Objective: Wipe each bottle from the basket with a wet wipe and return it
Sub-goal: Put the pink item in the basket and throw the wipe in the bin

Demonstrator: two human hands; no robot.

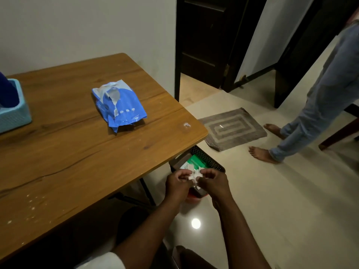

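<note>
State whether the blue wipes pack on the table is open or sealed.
Open: the wipes pack has its top flap peeled back, leaving a hole.

So the table is the anchor here. On it, the wipes pack sits toward the far right corner, and a basket is at its left edge. A bin sits on the floor just off the table's right edge, a mat beyond that.

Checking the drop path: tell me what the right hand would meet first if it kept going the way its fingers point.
The right hand, pinching the white wipe with the left hand, points forward and down. It would probably meet the dark bin on the floor first; depth is unclear.
</note>
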